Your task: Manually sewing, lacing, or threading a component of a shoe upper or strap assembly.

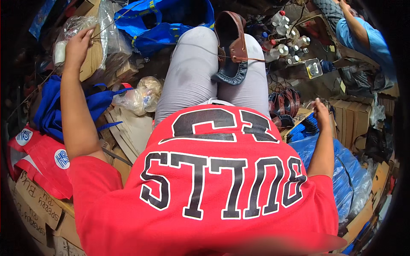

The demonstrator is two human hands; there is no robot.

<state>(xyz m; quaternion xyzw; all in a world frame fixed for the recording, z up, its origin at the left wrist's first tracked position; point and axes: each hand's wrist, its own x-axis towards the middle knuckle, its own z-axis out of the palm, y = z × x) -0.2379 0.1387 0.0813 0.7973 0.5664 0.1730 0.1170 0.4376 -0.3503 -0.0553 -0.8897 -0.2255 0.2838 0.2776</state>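
Across my knees lies a brown leather shoe upper [239, 48] with a dark blue gathered edge at its near end. Thin thread runs out from the upper on both sides over my grey trousers [192, 64]. My left hand [78, 49] is raised far out to the left, its fingers closed on a thin thread. Out to the right, my right hand [321, 112] is lifted with fingers pinched together; whatever is between them is too small to make out. Neither hand touches the upper.
A blue bag [171, 32] lies beyond my knees. Plastic bottles [284, 47] cluster at the far right, near another person's arm [356, 30]. More brown shoe uppers [284, 104] sit by my right thigh. Blue cloth [55, 106] and cardboard [36, 200] lie left.
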